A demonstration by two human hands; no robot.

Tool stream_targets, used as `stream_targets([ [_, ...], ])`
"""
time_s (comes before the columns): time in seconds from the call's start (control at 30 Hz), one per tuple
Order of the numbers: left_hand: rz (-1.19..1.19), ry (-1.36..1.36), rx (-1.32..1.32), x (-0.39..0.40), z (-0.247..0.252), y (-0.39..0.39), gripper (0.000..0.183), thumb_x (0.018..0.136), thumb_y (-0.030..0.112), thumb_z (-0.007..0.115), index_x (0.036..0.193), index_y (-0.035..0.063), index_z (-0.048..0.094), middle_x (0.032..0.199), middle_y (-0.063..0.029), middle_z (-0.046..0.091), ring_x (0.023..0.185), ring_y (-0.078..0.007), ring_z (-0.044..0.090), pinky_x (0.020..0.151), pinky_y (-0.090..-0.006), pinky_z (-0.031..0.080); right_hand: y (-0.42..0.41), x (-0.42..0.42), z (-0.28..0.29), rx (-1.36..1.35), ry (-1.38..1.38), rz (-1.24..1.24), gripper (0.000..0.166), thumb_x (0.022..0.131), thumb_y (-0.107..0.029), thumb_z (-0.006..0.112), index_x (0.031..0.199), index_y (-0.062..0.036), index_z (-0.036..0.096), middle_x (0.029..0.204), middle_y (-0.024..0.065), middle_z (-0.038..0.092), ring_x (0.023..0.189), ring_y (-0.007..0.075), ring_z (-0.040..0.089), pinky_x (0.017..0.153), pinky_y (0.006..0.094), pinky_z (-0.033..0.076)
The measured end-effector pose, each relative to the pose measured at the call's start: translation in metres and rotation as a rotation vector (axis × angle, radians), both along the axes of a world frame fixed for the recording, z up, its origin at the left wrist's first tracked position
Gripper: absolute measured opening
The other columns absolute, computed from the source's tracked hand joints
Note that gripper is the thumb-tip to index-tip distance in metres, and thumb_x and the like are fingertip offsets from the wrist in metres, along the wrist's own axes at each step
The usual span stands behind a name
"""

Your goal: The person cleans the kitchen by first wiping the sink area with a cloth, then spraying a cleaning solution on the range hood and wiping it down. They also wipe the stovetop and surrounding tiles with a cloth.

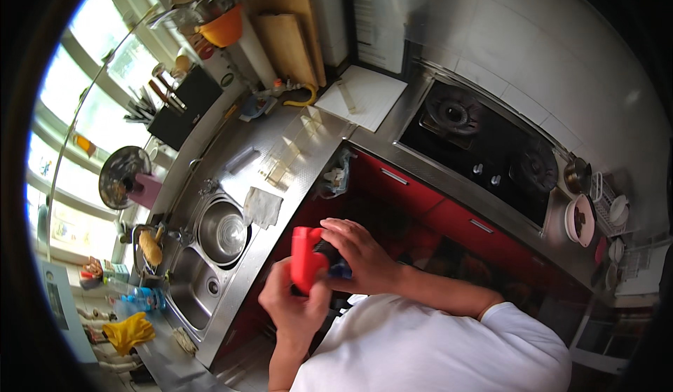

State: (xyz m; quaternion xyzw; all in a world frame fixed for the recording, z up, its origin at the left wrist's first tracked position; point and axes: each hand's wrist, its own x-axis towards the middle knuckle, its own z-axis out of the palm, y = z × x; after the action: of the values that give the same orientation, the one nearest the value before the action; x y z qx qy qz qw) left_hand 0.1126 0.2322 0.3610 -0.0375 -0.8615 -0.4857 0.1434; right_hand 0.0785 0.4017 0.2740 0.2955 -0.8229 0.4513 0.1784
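In front of my white shirt I hold a red plastic object (302, 255) with a rounded lower end. Its exact kind cannot be told. My left hand (294, 300) grips its lower part, with the thumb on the near side. My right hand (365, 258) is raised on its other side, fingers stretched toward its upper edge and thumb low. Motion blur and the fingers hide whether it grips the object or only touches it. Something dark shows between the right palm and the red plastic.
A steel double sink (190, 287) with a round basin insert (223, 231) lies left. A grey cloth (263, 207) rests on the steel counter. Further right are a white board (363, 95) and a black gas hob (473, 150). Yellow rubber gloves (129, 333) lie lower left.
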Motion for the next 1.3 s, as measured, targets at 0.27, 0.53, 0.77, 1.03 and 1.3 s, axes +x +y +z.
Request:
stream_targets([
  [0.27,-0.657,0.134,-0.106,-0.059,-0.046,0.101,0.089,0.066,0.039,0.096,0.133,0.0010,0.050,0.136,-0.0200,0.051,0.128,-0.0400,0.051,0.106,-0.0493,0.045,0.101,0.003,-0.039,-0.291,-0.135,-0.007,0.062,0.080,-0.015,0.080,0.132,-0.0039,0.047,0.133,0.0188,0.054,0.124,0.0398,0.054,0.110,0.0510,0.041],
  [0.53,-0.931,-0.219,0.205,-0.080,-0.086,0.198,0.102,0.076,0.028,0.094,0.150,0.0011,0.030,0.134,-0.0179,0.061,0.138,-0.0310,0.053,0.114,-0.0450,0.043,0.187,0.020,-0.054,-0.238,-0.198,-0.105,0.057,0.086,-0.013,0.074,0.134,-0.0025,0.046,0.136,0.0231,0.048,0.130,0.0465,0.046,0.111,0.0510,0.041],
  [0.77,-1.054,-0.407,0.226,-0.101,-0.088,0.266,0.094,0.083,0.026,0.088,0.154,-0.0003,0.032,0.133,-0.0147,0.064,0.132,-0.0281,0.056,0.115,-0.0449,0.042,0.225,0.031,-0.063,-0.235,-0.324,-0.334,0.045,0.087,-0.010,0.072,0.128,-0.0044,0.054,0.128,0.0183,0.052,0.124,0.0418,0.051,0.108,0.0498,0.043],
  [1.03,-1.186,-0.406,0.394,-0.147,-0.108,0.302,0.074,0.089,0.015,0.075,0.151,0.0029,0.036,0.130,-0.0148,0.066,0.119,-0.0283,0.064,0.106,-0.0427,0.049,0.234,0.007,-0.023,-0.108,-0.338,-0.615,0.068,0.083,-0.014,0.077,0.144,-0.0023,0.047,0.141,0.0228,0.053,0.130,0.0450,0.051,0.110,0.0503,0.044],
  [1.3,-1.270,-0.367,0.442,-0.219,-0.094,0.330,0.070,0.080,-0.006,0.071,0.143,0.0048,0.045,0.103,-0.0012,0.055,0.091,-0.0126,0.057,0.078,-0.0278,0.052,0.222,0.034,-0.069,-0.280,-0.299,-1.134,0.043,0.095,-0.020,0.073,0.129,0.0022,0.057,0.120,0.0236,0.066,0.110,0.0394,0.066,0.095,0.0451,0.053],
])
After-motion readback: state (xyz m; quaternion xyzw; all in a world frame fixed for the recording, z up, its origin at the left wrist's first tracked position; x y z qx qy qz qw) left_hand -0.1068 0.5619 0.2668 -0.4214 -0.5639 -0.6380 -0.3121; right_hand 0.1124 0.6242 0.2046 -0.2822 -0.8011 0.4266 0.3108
